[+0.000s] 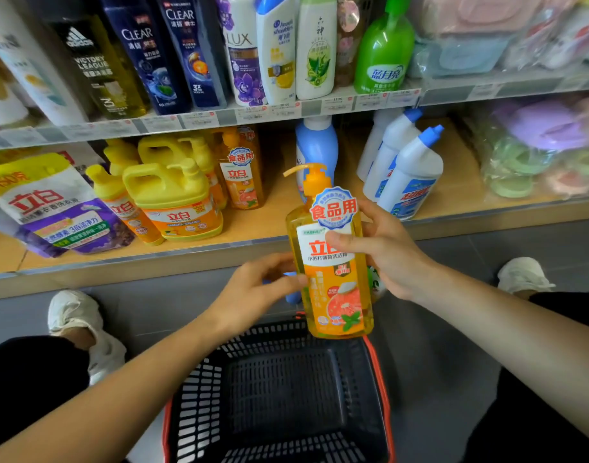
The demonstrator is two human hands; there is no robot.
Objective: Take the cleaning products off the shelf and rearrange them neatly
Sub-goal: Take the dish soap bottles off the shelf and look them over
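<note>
Fingers of my right hand (386,259) wrap a bottle (335,295) of orange liquid; my left hand (256,292) pinches its side above a basket (203,382).

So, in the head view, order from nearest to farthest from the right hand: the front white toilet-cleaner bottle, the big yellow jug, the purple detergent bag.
1. Front white toilet-cleaner bottle, just above the right hand, on the lower shelf.
2. Big yellow jug, left of the held orange pump bottle.
3. Purple detergent bag, far left.

Price tags (199,120) unreadable. Wrapped goods (547,128) at right blurred. Basket (199,392) cut by bottom edge. Blue item (293,298) mostly hidden behind bottle (333,262), left hand (253,295).
</note>
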